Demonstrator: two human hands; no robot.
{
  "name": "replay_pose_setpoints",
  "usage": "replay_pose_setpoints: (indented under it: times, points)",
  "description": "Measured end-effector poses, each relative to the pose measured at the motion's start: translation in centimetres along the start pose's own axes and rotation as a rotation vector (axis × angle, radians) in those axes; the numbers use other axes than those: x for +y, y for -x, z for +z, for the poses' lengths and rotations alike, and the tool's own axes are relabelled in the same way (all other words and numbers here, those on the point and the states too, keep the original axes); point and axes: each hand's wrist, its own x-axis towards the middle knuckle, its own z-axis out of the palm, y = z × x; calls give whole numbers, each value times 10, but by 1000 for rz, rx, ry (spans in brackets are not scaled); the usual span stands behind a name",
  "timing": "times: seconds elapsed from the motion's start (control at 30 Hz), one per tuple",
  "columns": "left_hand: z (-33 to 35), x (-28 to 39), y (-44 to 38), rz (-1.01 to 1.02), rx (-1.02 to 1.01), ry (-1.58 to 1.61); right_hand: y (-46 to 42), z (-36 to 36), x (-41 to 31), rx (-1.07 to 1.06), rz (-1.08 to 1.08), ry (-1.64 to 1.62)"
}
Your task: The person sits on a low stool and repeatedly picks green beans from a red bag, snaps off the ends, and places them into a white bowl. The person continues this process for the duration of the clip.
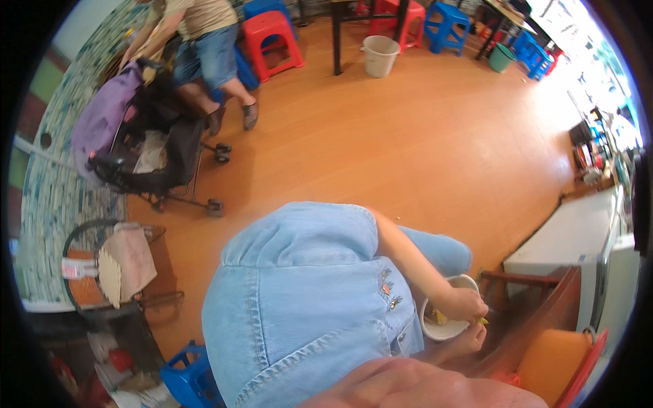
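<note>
A small yellow-green piece (483, 321), likely of a vegetable or fruit, shows between my two hands. My right hand (470, 338) has its fingers closed on it. Just above, my left hand (461, 304) has curled fingers nearly meeting the right; whatever it may hold is hidden. Both hands are at the right-hand rim of a white bucket (443, 331), which sits against my light-blue denim clothing (316, 301). Inside the bucket lie yellowish and brownish scraps (436, 316). My left forearm covers part of its opening.
A brown wooden chair (541, 316) and a white cabinet-like appliance (556, 245) stand beside the bucket. A person (204, 41) bends over a purple-hooded stroller (153, 148). A blue stool (189, 375), a metal-framed chair (127, 260), a red stool (273, 43) and a pale bucket (381, 55) stand around.
</note>
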Motion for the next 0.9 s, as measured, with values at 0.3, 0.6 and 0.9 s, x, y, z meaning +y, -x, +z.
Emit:
replay_pose_setpoints:
  times: [0.3, 0.6, 0.9]
  points:
    - [1, -21, -1, 90, -48, -308, -22, -2, 22, -103, -29, 146]
    - [24, -11, -13, 255, -10, -469, -3, -25, 6, -58, -36, 304]
    - [46, -38, -44, -593, -287, 967, -37, -44, 46, -96, 178, -318]
